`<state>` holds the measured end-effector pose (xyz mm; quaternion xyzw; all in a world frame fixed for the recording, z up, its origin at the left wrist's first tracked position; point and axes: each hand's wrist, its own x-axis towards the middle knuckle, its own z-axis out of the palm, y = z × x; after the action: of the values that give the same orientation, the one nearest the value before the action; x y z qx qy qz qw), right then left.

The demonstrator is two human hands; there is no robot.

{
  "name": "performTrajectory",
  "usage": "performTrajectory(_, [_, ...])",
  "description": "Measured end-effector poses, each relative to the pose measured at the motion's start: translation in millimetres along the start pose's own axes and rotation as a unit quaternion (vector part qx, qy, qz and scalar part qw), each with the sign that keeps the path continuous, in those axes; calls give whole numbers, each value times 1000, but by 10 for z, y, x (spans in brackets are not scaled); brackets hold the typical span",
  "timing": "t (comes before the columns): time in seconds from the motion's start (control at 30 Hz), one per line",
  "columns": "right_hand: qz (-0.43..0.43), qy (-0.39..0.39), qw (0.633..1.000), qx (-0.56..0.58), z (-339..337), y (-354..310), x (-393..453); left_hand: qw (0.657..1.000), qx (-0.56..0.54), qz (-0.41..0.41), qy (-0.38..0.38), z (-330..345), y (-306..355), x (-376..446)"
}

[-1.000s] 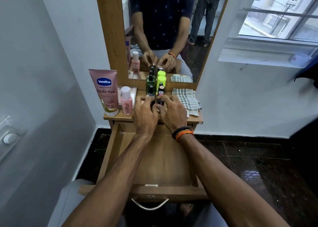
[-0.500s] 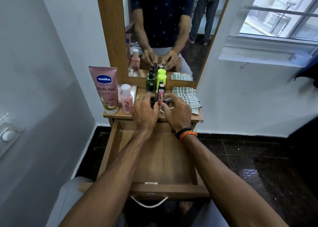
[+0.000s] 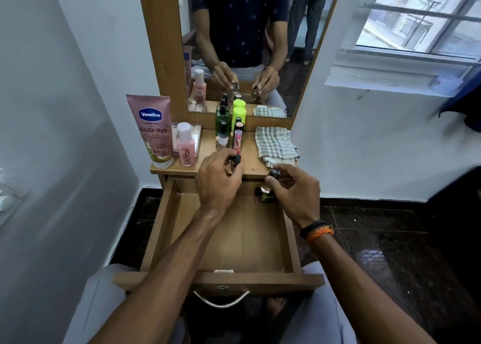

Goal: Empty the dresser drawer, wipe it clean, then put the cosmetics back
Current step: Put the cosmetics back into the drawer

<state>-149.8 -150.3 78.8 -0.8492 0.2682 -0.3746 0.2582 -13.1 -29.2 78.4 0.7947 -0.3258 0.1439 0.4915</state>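
Over open drawer point(image 3: 242, 242), small bottle point(image 3: 273, 173) in right grip point(image 3: 296, 195).

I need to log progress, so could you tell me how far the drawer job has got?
Emptying looks done: the drawer is bare. Restocking is starting: each hand, left and right, holds a small bottle. The tube, other bottles and cloth remain on top.

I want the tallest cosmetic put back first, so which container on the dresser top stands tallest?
The pink Vaseline tube, standing cap-down at the left end of the dresser top. It rises well above the pink bottle beside it and the green bottle.
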Motion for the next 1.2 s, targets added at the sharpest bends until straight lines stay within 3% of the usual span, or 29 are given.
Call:
performTrajectory(0.17, [22, -80, 996, -26, -97, 233, -233, 995, -36, 28, -84, -5, -36, -319])
performTrajectory(0.4, [57, -147, 981, -109, 32, 412, -251, 982, -55, -64, -169, 206, -111, -516])
performTrajectory(0.63, [66, -138, 979, -132, 148, 546, -229, 965, -59, -134, -215, 405, -157, -498])
performTrajectory(1.2, [49, -133, 975, -169, 268, 674, -231, 963, -45, -121, -235, 638, -209, -538])
